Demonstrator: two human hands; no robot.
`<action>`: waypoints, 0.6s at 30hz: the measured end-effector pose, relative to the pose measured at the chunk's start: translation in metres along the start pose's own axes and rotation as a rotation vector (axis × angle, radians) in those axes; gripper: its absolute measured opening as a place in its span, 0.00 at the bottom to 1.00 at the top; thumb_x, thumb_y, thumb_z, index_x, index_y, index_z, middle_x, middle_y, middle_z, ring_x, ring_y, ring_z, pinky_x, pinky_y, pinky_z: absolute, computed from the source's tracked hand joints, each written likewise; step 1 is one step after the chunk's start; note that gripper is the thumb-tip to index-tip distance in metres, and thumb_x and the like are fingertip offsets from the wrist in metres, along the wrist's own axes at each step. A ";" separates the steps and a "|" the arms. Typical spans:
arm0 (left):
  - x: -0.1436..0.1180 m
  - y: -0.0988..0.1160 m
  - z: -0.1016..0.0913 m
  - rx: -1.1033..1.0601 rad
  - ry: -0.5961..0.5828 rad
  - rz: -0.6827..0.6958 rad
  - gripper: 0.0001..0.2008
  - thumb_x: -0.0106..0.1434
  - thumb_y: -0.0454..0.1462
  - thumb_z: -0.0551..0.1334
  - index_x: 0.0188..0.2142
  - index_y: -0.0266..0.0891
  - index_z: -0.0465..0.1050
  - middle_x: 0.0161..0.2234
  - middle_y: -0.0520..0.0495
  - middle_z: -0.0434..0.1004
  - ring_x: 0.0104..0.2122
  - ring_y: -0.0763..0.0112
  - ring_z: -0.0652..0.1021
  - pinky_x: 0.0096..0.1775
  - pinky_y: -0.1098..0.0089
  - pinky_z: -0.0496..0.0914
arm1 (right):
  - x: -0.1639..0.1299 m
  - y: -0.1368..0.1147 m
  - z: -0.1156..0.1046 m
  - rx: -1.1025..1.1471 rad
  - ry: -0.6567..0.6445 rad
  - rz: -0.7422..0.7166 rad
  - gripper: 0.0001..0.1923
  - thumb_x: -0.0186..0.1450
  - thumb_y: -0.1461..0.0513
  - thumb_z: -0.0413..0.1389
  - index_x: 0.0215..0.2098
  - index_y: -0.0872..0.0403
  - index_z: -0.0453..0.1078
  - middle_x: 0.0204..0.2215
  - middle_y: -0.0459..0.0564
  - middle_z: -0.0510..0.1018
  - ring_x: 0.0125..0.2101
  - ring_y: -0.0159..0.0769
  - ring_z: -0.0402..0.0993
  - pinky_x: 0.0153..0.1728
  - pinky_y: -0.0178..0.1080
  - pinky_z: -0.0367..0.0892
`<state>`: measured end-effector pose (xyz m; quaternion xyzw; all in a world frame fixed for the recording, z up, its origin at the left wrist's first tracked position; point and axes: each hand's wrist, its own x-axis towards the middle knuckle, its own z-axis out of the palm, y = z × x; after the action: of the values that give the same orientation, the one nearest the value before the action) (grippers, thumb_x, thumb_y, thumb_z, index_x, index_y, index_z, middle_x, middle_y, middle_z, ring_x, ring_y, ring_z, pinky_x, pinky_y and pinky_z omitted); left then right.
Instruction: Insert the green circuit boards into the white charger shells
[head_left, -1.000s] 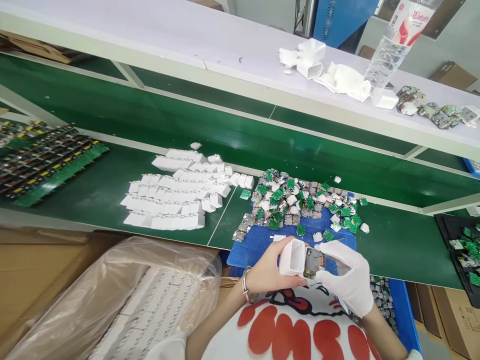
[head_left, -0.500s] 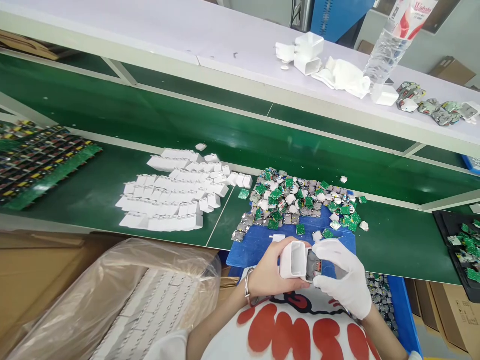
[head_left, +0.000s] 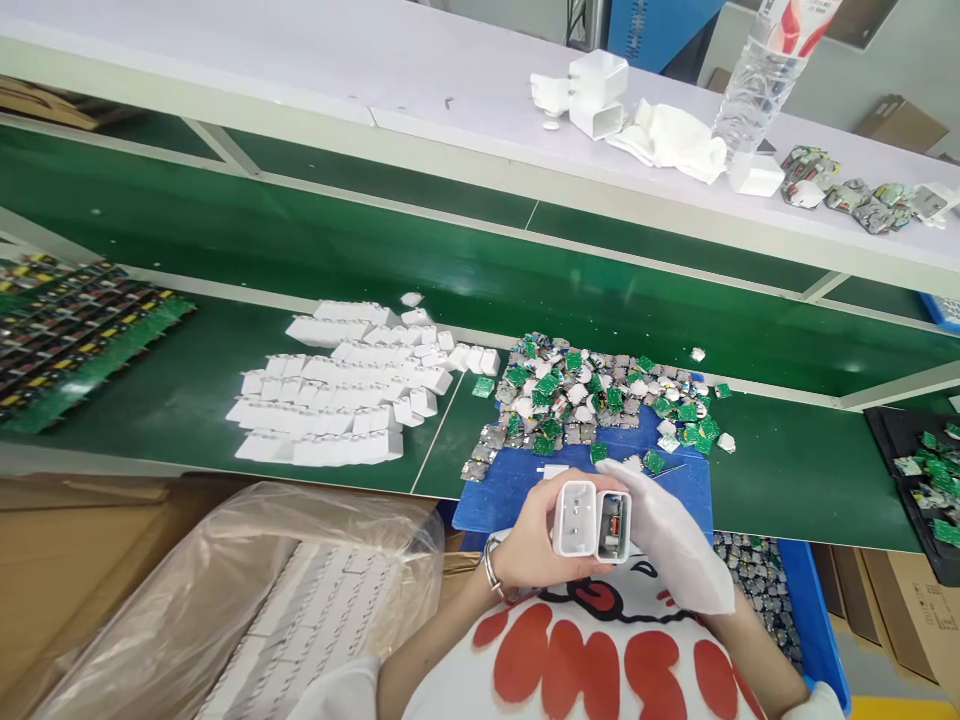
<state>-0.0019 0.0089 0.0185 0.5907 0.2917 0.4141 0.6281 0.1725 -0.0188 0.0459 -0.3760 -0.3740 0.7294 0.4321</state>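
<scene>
Hovering near the blue mat point(head_left: 495, 492), our left hand point(head_left: 538, 537) is clasping two white housings point(head_left: 576, 528) with curled fingers; our gloved right hand point(head_left: 673, 540) is hovering there too, finger spread and hold unclear.

A clear plastic bottle point(head_left: 759, 98) stands on the pale shelf point(head_left: 247, 75) beside crumpled white cloth point(head_left: 673, 140).

The blue mat point(head_left: 491, 500) looks like smooth plastic. At its near side, two white housings point(head_left: 576, 520) show satiny plastic, a glove point(head_left: 667, 535) thin matt cloth, a bracelet point(head_left: 491, 570) shiny metal; to its left, crinkled, glossy clear film point(head_left: 390, 512).
</scene>
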 end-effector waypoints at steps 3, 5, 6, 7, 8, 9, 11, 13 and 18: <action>0.001 -0.003 0.001 0.105 -0.030 0.109 0.27 0.43 0.44 0.72 0.43 0.42 0.69 0.41 0.43 0.78 0.41 0.55 0.77 0.51 0.54 0.64 | 0.004 -0.005 0.011 0.050 -0.042 0.041 0.22 0.61 0.52 0.59 0.53 0.47 0.68 0.55 0.50 0.69 0.54 0.44 0.66 0.54 0.45 0.65; 0.001 -0.005 0.003 0.129 -0.023 0.181 0.27 0.43 0.44 0.72 0.43 0.44 0.69 0.39 0.45 0.78 0.41 0.56 0.78 0.55 0.53 0.58 | 0.006 -0.009 0.015 0.011 -0.047 0.038 0.24 0.59 0.52 0.60 0.53 0.49 0.69 0.54 0.51 0.70 0.54 0.46 0.67 0.53 0.46 0.65; 0.001 -0.007 0.003 0.123 -0.015 0.208 0.27 0.43 0.45 0.72 0.43 0.45 0.68 0.39 0.45 0.78 0.41 0.57 0.77 0.56 0.53 0.57 | 0.006 -0.011 0.016 -0.021 -0.047 0.045 0.25 0.59 0.51 0.61 0.52 0.50 0.69 0.54 0.52 0.70 0.53 0.46 0.67 0.53 0.46 0.65; 0.000 -0.008 0.004 0.115 -0.009 0.224 0.28 0.44 0.45 0.72 0.44 0.45 0.68 0.40 0.45 0.78 0.41 0.57 0.77 0.55 0.53 0.57 | 0.007 -0.013 0.017 -0.050 -0.046 0.055 0.26 0.58 0.50 0.61 0.52 0.51 0.69 0.53 0.53 0.70 0.52 0.46 0.68 0.52 0.46 0.66; 0.000 -0.009 0.004 0.112 -0.004 0.233 0.28 0.44 0.46 0.72 0.44 0.45 0.68 0.40 0.44 0.78 0.42 0.58 0.77 0.55 0.53 0.57 | 0.006 -0.015 0.017 -0.069 -0.042 0.068 0.27 0.58 0.49 0.61 0.52 0.52 0.69 0.53 0.53 0.70 0.51 0.46 0.69 0.50 0.46 0.66; 0.000 -0.009 0.005 0.114 0.000 0.241 0.28 0.45 0.47 0.71 0.44 0.44 0.67 0.40 0.44 0.78 0.42 0.58 0.76 0.55 0.53 0.57 | 0.006 -0.016 0.017 -0.081 -0.037 0.078 0.28 0.57 0.49 0.61 0.52 0.52 0.69 0.51 0.54 0.71 0.49 0.46 0.70 0.49 0.46 0.67; 0.000 -0.009 0.006 0.125 0.002 0.253 0.28 0.45 0.48 0.71 0.44 0.43 0.67 0.39 0.43 0.78 0.43 0.58 0.75 0.54 0.53 0.57 | 0.005 -0.017 0.016 -0.090 -0.032 0.078 0.27 0.56 0.49 0.62 0.49 0.53 0.70 0.45 0.53 0.75 0.44 0.44 0.72 0.46 0.44 0.69; 0.000 -0.009 0.007 0.130 0.003 0.262 0.29 0.44 0.49 0.71 0.43 0.43 0.67 0.39 0.43 0.78 0.44 0.58 0.75 0.53 0.54 0.59 | 0.003 -0.016 0.016 -0.067 -0.033 0.062 0.24 0.56 0.50 0.62 0.47 0.54 0.71 0.39 0.51 0.76 0.40 0.41 0.73 0.43 0.43 0.70; 0.001 -0.010 0.014 0.095 -0.002 0.290 0.31 0.42 0.48 0.73 0.44 0.43 0.67 0.40 0.44 0.79 0.41 0.59 0.77 0.55 0.54 0.57 | 0.000 -0.009 0.020 -0.014 -0.003 -0.011 0.16 0.56 0.51 0.62 0.34 0.55 0.72 0.34 0.49 0.75 0.37 0.39 0.72 0.38 0.40 0.71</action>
<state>0.0118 0.0030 0.0101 0.6561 0.2220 0.4857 0.5334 0.1587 -0.0204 0.0624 -0.3759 -0.3818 0.7249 0.4329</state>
